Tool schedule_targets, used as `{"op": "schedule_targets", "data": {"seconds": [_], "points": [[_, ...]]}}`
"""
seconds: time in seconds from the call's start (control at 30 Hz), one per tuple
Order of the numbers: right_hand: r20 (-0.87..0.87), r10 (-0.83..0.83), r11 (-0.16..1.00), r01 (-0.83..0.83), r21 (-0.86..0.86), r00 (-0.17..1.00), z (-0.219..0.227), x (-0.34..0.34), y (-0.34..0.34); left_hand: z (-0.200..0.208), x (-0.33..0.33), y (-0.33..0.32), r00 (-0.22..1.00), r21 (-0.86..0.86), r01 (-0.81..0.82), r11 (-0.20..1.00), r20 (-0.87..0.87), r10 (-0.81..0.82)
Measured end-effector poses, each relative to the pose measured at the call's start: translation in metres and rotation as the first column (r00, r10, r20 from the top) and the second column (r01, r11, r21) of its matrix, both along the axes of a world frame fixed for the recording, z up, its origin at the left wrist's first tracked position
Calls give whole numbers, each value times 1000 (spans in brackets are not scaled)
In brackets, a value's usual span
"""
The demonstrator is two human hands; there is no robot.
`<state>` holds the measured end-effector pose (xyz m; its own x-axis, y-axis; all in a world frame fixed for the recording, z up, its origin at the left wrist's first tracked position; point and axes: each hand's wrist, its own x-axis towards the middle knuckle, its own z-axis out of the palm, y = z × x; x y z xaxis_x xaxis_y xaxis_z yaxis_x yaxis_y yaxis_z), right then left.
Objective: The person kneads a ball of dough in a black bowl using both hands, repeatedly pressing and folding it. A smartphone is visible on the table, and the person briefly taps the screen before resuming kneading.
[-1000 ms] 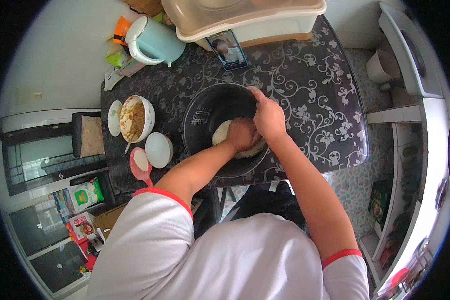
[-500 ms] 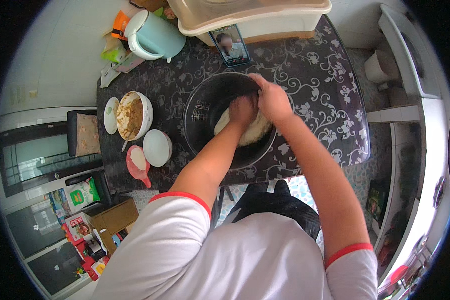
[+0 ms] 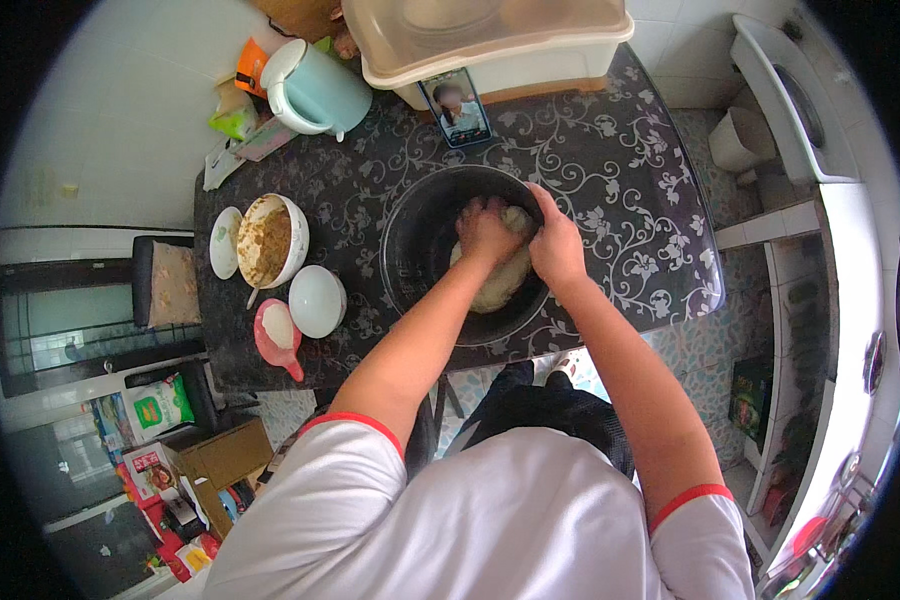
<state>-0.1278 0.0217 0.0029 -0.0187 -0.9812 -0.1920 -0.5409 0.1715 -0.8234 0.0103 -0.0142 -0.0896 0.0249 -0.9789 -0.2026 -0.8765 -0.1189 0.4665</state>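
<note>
A round black pot (image 3: 406, 240) stands on the table in front of me, with a pale lump of dough (image 3: 503, 286) inside. My left hand (image 3: 487, 232) reaches down into the pot and presses on the dough, fingers spread and pointing away from me. Part of the dough bulges up beside that hand, and the hand covers some of it. At the pot's right side, my right hand (image 3: 557, 245) grips the rim, the thumb side on top.
Left of the pot are an empty white bowl (image 3: 317, 301), a pink scoop of flour (image 3: 278, 330), a bowl of brown mixture (image 3: 271, 240) and a small dish (image 3: 225, 243). Behind stand a light-blue kettle (image 3: 322, 88), a propped phone (image 3: 457, 108) and a lidded plastic bin (image 3: 510, 60).
My left hand has shifted toward the left inside the pot and its fingers have spread; a bulge of dough now shows beside it. My right hand stays on the rim. The view has tilted slightly.
</note>
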Motion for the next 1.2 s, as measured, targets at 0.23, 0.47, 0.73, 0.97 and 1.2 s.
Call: {"op": "schedule_targets", "data": {"seconds": [0.23,0.47,0.73,0.97,1.2], "points": [[-226,156,981,-178,-81,962,3,-4,-34,59,7,1,984,31,107,994,-147,-101],[-257,183,959,-229,-164,949,-8,-1,-46,127,12,57,908,-4,414,910,-69,-413],[-263,247,958,-275,-75,933,0,5,-47,46,-7,34,969,-150,241,959,87,-230],[-271,276,953,-299,-44,922,3,-2,-46,17,-9,11,989,-242,148,959,8,-150],[-283,255,957,-283,-60,925,4,0,-52,16,1,-9,983,-236,147,960,-73,-169]]}}
